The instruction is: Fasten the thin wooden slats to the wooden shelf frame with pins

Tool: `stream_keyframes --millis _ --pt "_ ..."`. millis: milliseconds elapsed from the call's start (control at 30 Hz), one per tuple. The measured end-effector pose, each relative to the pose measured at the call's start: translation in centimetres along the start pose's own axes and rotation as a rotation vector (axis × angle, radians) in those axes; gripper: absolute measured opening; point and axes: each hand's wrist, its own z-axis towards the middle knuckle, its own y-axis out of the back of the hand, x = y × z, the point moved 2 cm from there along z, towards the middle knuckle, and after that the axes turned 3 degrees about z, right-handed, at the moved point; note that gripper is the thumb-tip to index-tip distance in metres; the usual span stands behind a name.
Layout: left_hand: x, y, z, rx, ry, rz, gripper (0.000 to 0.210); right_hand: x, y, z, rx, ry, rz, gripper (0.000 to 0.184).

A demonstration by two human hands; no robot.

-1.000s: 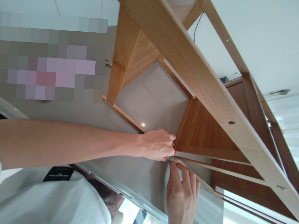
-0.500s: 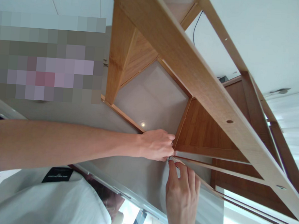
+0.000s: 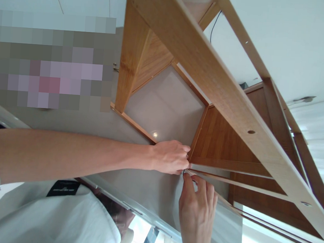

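My left hand (image 3: 172,157) reaches in from the left, its fingers curled closed around the corner where the wooden rails of a furniture frame (image 3: 210,62) meet. Just below it, my right hand (image 3: 197,207) is closed in a pinch at the same corner. Between its thumb and forefinger shows a thin dark rod (image 3: 183,172), mostly hidden by the fingers. A light wooden rail (image 3: 238,185) runs from that joint to the right. My fingers cover the joint itself.
A thick wooden beam (image 3: 210,69) slants across in front, with a bolt hole in it. Slatted brown panels (image 3: 221,140) stand to the right. Beneath lies a pale grey surface (image 3: 163,99). White curtains (image 3: 323,144) hang at the far right. A blurred patch hides the upper left.
Both hands keep their place at the corner; my right hand has turned very slightly. The whole view has shifted a little.
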Motion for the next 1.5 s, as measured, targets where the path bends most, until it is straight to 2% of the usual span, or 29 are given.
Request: stream_keyframes --millis 133,400,667,900,1167,1367,1500 --pt "0.1 -0.1 -0.1 -0.031 0.002 -0.004 0.017 -0.6 -0.5 -0.2 -0.064 -0.009 0.088 0.015" --pt "0.2 -0.5 0.0 -0.019 0.003 -0.007 0.014 -1.3 -2.5 -1.2 -0.222 -0.103 0.324 0.011" --pt "0.1 -0.4 -0.1 -0.062 -0.018 0.021 0.014 -1.1 -2.8 -1.3 -0.203 -0.146 0.438 0.013" --pt "0.1 -0.4 -0.1 -0.046 -0.008 0.019 0.015 -1.1 -2.6 -1.7 -0.213 -0.138 0.453 0.014" --pt "0.1 -0.4 -0.1 -0.087 -0.011 0.024 0.014 -0.7 -2.8 -2.2 -0.2 -0.133 0.345 0.016" --pt "0.1 -0.4 0.0 -0.036 0.004 0.018 0.015 -0.7 -2.6 -1.9 -0.214 -0.101 0.3 0.017" --pt "0.1 -0.3 0.0 -0.046 0.011 0.007 0.017 -0.6 -2.5 -1.9 -0.204 -0.093 0.259 0.019"
